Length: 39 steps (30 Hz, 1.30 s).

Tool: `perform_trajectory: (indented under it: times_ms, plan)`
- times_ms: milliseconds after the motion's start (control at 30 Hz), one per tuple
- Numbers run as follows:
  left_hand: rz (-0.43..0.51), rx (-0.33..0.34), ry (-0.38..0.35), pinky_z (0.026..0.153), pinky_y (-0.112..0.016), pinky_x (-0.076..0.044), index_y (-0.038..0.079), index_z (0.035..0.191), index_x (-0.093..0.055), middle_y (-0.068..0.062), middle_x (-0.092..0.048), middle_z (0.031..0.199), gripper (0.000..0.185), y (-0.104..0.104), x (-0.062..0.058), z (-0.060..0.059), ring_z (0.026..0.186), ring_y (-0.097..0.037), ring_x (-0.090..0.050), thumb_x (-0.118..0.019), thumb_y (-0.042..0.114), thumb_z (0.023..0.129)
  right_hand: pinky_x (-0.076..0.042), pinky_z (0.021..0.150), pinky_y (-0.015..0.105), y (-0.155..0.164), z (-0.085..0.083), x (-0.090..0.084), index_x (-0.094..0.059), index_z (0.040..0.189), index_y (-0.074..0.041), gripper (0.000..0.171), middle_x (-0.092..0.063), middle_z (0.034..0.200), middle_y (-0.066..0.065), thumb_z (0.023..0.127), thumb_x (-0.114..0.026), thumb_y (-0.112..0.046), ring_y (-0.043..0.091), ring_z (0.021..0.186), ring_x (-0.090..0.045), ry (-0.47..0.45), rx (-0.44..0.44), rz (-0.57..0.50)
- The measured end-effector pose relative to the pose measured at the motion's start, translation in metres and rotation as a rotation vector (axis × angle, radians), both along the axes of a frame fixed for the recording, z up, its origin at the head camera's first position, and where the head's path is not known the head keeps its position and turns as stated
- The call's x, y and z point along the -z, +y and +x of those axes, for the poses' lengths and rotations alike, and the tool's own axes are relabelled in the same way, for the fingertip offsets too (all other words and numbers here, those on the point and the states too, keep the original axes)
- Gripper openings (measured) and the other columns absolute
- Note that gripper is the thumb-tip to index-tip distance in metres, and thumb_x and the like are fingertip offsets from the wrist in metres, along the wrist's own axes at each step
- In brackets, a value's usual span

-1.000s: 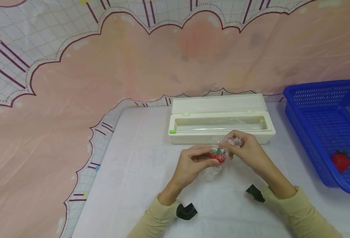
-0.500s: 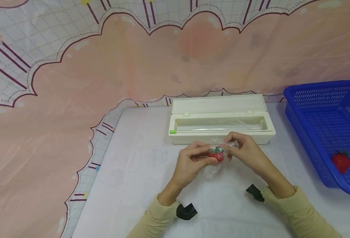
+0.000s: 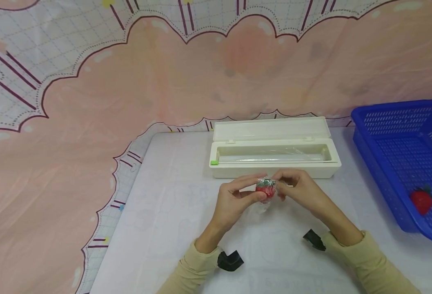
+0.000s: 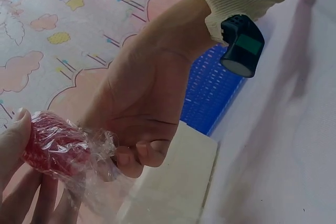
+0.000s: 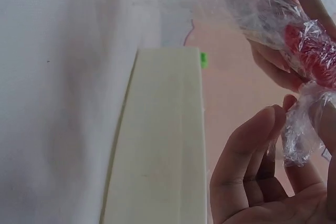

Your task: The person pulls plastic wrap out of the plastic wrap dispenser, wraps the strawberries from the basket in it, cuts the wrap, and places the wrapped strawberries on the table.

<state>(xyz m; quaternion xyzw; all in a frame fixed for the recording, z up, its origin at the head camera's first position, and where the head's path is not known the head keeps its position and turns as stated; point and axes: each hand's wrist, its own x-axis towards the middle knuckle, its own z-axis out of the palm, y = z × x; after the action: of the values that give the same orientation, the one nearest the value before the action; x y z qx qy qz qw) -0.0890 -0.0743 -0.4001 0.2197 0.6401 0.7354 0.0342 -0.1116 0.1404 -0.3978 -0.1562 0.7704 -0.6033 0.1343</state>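
My left hand (image 3: 230,202) pinches a strawberry (image 3: 265,189) wrapped in clear cling film, its green leaves facing away from me in the head view. Loose film (image 4: 102,195) hangs off the wrapped fruit in the left wrist view. At the fruit's right side, my right hand (image 3: 302,190) pinches a gathered end of the film (image 5: 300,142), which shows bunched between thumb and fingers in the right wrist view. Both hands are raised just in front of a white cling film box (image 3: 275,170).
The box's lid (image 3: 271,128) stands open at the back, with a film roll (image 3: 271,157) inside and a green slider (image 3: 214,162) at its left end. To the right is a blue basket (image 3: 381,179) with another strawberry (image 3: 421,201) in it. A white cloth (image 3: 157,228) covers the table.
The right hand has drawn lower and in toward the fruit, and the gathered film now shows less beside it. The left hand keeps hold, with the strawberry shifted slightly left and up.
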Motion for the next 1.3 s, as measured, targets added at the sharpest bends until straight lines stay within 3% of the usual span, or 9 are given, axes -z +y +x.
perform_trajectory:
  times_ms: [100,233,433,567,900,1167,1300]
  plan:
    - [0.012,-0.001,-0.011,0.086,-0.039,-0.059,-0.013,0.117,-0.066,-0.025,-0.065,0.123,0.043,-0.001,0.000,0.000,0.111,-0.021,-0.065,-0.078,0.013,0.084,-0.054,0.072,0.031,-0.001,0.000,0.000,-0.072,0.099,0.001,0.011,-0.066,0.090,0.003,0.096,-0.064,-0.006,0.012,0.079,-0.061,0.027,0.014,0.020]
    - [-0.029,-0.031,0.026,0.096,-0.039,-0.054,-0.010,0.116,-0.067,-0.026,-0.066,0.118,0.039,-0.003,0.001,-0.002,0.109,-0.015,-0.064,-0.077,0.011,0.085,-0.052,0.081,0.025,-0.003,0.001,-0.001,-0.075,0.104,0.002,0.015,-0.069,0.104,0.007,0.094,-0.066,-0.005,0.008,0.093,-0.060,0.068,0.041,0.048]
    - [-0.044,-0.052,0.061,0.103,-0.038,-0.049,-0.010,0.113,-0.068,-0.026,-0.066,0.113,0.036,-0.002,0.002,-0.002,0.107,-0.014,-0.062,-0.077,0.010,0.085,-0.049,0.068,0.021,-0.006,0.004,0.000,-0.071,0.106,0.004,0.016,-0.062,0.093,0.005,0.092,-0.068,-0.002,0.010,0.081,-0.053,0.052,0.097,0.038]
    - [-0.039,-0.070,0.039,0.105,-0.039,-0.048,-0.011,0.114,-0.067,-0.028,-0.065,0.115,0.037,-0.003,0.001,-0.002,0.109,-0.014,-0.062,-0.077,0.010,0.085,-0.052,0.069,0.022,-0.008,0.005,-0.001,-0.068,0.106,0.005,0.015,-0.065,0.095,0.009,0.092,-0.067,-0.001,0.010,0.080,-0.057,0.020,0.105,0.030]
    - [0.042,-0.100,-0.052,0.091,-0.029,-0.056,-0.013,0.116,-0.063,-0.022,-0.063,0.117,0.043,-0.004,0.002,-0.002,0.105,-0.016,-0.066,-0.079,0.009,0.083,-0.059,0.079,0.036,-0.012,0.004,0.006,-0.073,0.105,0.004,0.016,-0.074,0.097,0.012,0.095,-0.065,-0.006,0.011,0.083,-0.068,0.046,0.013,0.002]
    - [0.111,-0.106,-0.078,0.083,-0.029,-0.059,-0.013,0.113,-0.059,-0.009,-0.066,0.112,0.039,-0.004,0.002,-0.005,0.104,-0.019,-0.066,-0.079,0.001,0.082,-0.057,0.088,0.035,-0.011,0.008,-0.002,-0.071,0.112,0.005,0.026,-0.074,0.102,0.012,0.101,-0.058,-0.015,0.015,0.089,-0.071,0.020,-0.015,0.003]
    - [0.117,-0.115,-0.099,0.084,-0.029,-0.059,-0.012,0.114,-0.056,-0.005,-0.066,0.110,0.043,-0.006,0.002,-0.006,0.104,-0.018,-0.065,-0.080,0.004,0.082,-0.056,0.087,0.034,-0.011,0.010,-0.007,-0.071,0.114,0.002,0.028,-0.074,0.101,0.011,0.101,-0.059,-0.020,0.016,0.091,-0.070,0.006,-0.019,0.004]
